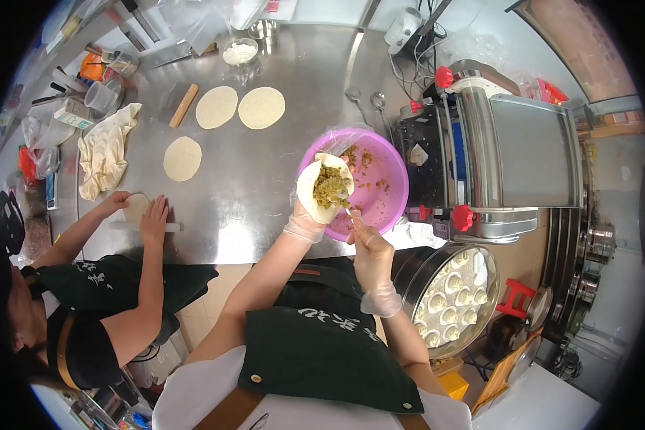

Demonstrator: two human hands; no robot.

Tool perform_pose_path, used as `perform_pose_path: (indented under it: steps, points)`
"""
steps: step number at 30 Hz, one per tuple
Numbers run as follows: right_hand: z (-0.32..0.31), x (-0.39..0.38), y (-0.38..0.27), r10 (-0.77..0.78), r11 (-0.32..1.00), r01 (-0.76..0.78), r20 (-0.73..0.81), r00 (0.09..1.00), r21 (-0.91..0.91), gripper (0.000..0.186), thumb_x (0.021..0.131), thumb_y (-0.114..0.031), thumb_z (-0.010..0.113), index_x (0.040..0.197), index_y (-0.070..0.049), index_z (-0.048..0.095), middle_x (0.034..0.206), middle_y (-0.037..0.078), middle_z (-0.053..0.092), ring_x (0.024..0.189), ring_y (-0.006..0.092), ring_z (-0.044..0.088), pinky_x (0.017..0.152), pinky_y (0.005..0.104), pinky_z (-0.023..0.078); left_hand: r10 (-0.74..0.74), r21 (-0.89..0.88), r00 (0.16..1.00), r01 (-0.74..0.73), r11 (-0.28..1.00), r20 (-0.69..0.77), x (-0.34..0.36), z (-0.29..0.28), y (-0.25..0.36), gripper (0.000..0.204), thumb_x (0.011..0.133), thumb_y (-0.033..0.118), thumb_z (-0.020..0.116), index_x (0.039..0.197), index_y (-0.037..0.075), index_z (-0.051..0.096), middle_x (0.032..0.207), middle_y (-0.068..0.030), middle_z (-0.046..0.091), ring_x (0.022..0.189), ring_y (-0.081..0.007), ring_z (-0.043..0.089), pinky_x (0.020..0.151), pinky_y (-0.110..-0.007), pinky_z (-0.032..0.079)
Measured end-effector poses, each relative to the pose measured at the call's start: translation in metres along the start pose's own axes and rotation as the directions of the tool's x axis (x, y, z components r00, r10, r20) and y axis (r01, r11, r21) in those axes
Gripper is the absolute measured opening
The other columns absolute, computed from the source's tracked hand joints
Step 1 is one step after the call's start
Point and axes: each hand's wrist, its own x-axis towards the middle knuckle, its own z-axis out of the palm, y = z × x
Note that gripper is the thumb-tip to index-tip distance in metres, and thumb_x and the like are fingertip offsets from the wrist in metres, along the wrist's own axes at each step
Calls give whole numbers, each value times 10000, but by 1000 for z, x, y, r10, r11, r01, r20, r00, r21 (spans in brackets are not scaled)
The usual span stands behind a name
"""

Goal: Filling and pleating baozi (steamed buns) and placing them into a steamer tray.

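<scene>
My left hand (305, 221), in a clear plastic glove, cups a round dough wrapper (306, 188) above the near left part of a pink bowl (400, 175). Chopped greenish-brown filling (330, 185) is heaped on the wrapper. My right hand (373, 251), also gloved, is closed around a spoon (348, 211). The spoon's end meets the heap, and its bowl is mostly hidden by filling. Bits of the same filling stick to the inside of the pink bowl.
Three flat dough rounds (261, 108) lie on the steel table (279, 72). At left, a co-worker's hands (154, 221) work a rolling pin over dough. A dough-rolling machine (509, 150) stands at right. Beside me, a round steamer (491, 322) holds several shaped buns.
</scene>
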Motion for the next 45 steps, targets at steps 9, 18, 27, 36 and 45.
perform_pose_path:
  steps: [9,18,27,36,45]
  points:
    - [-9,3,7,-376,862,333,-43,926,-382,448,866,138,530,1254,-54,642,794,41,609,707,90,555,661,219,479,-8,-23,1000,9,1000,30,-4,1,7,427,997,357,448,1309,83,546,1354,-160,542,1221,-348,538,978,-495,504]
    - [-32,94,125,-108,667,25,-63,992,-745,248,880,-40,502,1058,-14,674,736,154,687,748,340,692,672,398,540,12,-62,990,-3,998,138,-18,23,18,423,966,319,486,1283,50,562,1351,-192,519,1241,-356,503,1019,-486,480]
    - [13,46,16,-589,695,535,45,807,-480,387,801,37,669,1152,0,509,1066,214,632,1010,368,641,837,437,522,88,-34,977,-83,996,193,-41,53,22,446,970,299,479,1323,29,519,1354,-197,512,1256,-346,497,1024,-482,479]
    - [21,30,-7,-841,524,793,-38,540,-311,386,721,146,618,1045,-59,575,972,115,620,868,305,604,751,402,495,29,-89,990,-17,996,140,-57,88,6,532,992,377,414,1386,23,451,1426,-194,461,1318,-356,445,1125,-513,362]
    - [14,11,-27,-743,663,679,-162,650,-315,308,684,181,638,914,-22,616,909,119,632,851,268,621,766,350,497,55,175,998,-54,983,1,-73,74,-1,500,981,400,446,1349,64,493,1319,-190,555,1196,-359,560,995,-488,499]
